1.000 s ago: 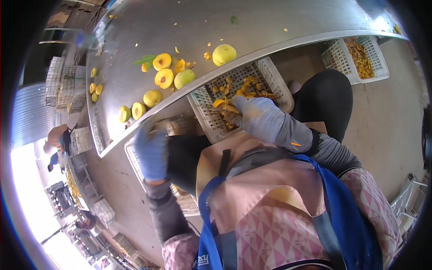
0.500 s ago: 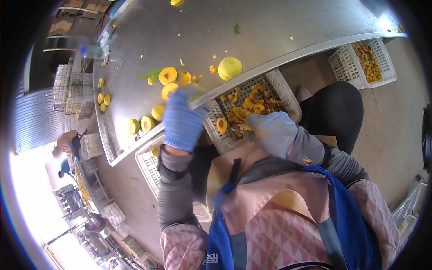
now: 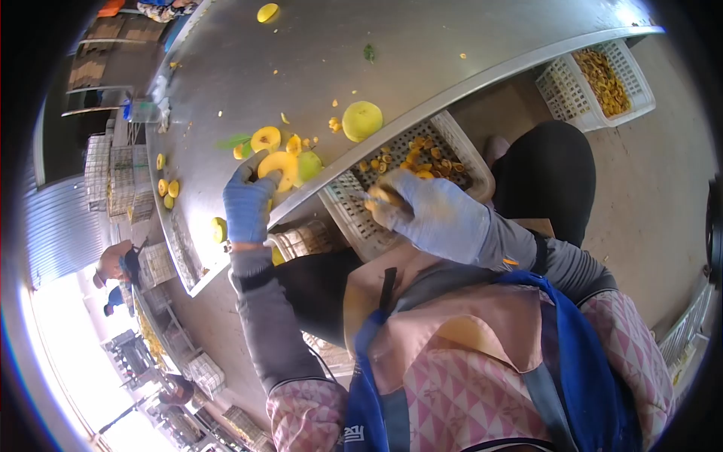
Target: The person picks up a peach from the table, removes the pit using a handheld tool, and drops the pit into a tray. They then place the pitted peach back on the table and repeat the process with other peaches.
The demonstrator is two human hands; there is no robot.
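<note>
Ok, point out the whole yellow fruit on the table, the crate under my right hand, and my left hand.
Whole yellow fruit (image 3: 362, 120), head view, middle of its rounded top.
White crate (image 3: 465, 149), head view, its far rim.
Left hand (image 3: 245, 208), head view, back of the blue glove.

Steel table (image 3: 422, 45), shiny, raised lip along near edge. On it: whole yellow-green fruit (image 3: 362, 120) near the lip; halved fruit (image 3: 265, 138) further left, cut face up, just beside a green leaf (image 3: 232, 141); small cut bits (image 3: 334, 124) scattered beside the whole fruit. Far left edge: group of small fruit halves (image 3: 166, 186); one more fruit (image 3: 219, 228) near the lip. Another yellow fruit (image 3: 266, 12) at far side. Loose specks across the bare metal.
</note>
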